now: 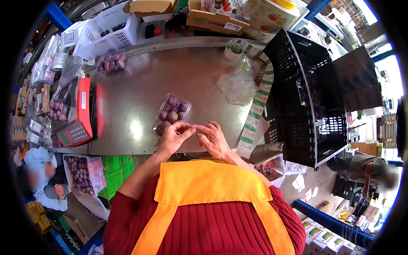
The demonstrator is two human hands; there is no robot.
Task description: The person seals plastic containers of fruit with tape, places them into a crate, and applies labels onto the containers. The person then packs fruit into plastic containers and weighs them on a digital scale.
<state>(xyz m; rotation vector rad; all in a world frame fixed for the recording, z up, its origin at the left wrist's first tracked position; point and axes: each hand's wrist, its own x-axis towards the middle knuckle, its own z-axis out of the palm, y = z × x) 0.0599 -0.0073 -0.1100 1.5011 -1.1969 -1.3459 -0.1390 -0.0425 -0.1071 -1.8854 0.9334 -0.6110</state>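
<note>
A clear plastic punnet of dark purple plums stands on the metal table, just beyond my hands. My left hand is at its near edge, with thumb and forefinger pinched together. Close on the right, my right hand has its fingers bent and its fingertips meeting those of the left. Whatever lies between the fingertips, if anything, is too small to make out. To the right, a long strip of green-and-white labels runs down the table from a roll.
A red scale bears another punnet at left. Crumpled clear plastic lies near the labels. A black crate stands at right, a white basket at back left. People are at left and right.
</note>
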